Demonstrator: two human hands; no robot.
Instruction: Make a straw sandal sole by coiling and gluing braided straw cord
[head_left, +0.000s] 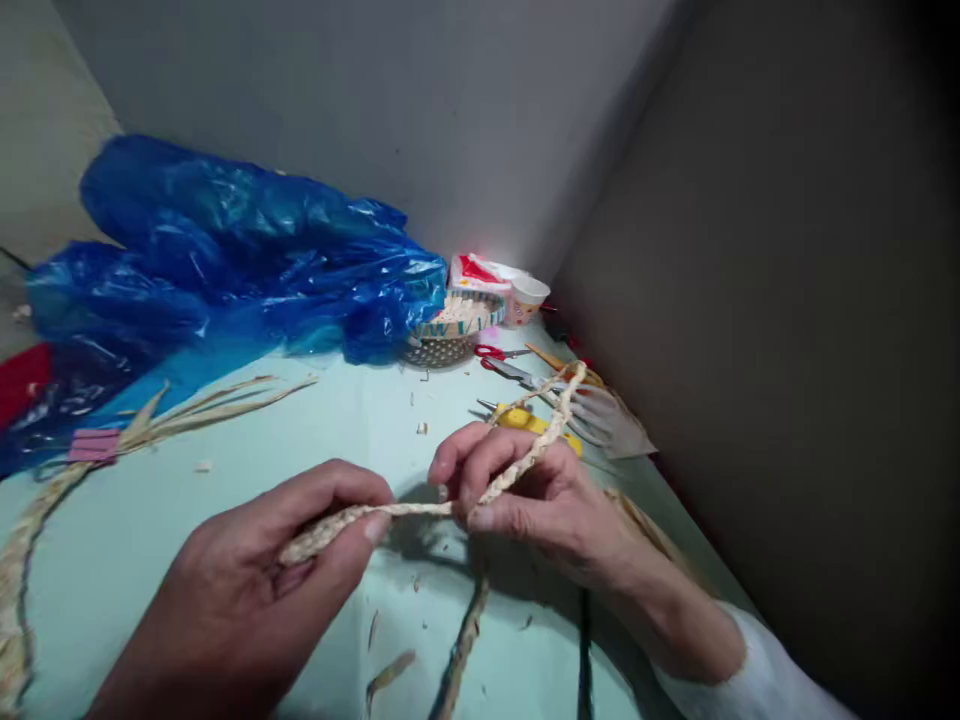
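A pale braided cord of dried plant fibre (421, 509) stretches between my two hands, above the table. My left hand (247, 580) is closed on its thicker, flat end, with thumb and index finger pinching it. My right hand (536, 490) pinches the cord a short way off, between thumb and fingers. From there the cord loops up and back over the right hand. Just beyond that hand lies a yellow-handled tool (536, 424), its metal tip pointing left. Below the hands a darker braided strand (466, 640) runs toward the near edge.
Blue plastic bags (247, 250) heap at the back left. A pink clip (94, 445) holds a fibre braid (22, 580) at left. A basket (457, 318), a paper cup (527, 298), red-handled scissors (495, 354) and other scissors (510, 371) stand or lie toward the wall. Fibre scraps dot the table.
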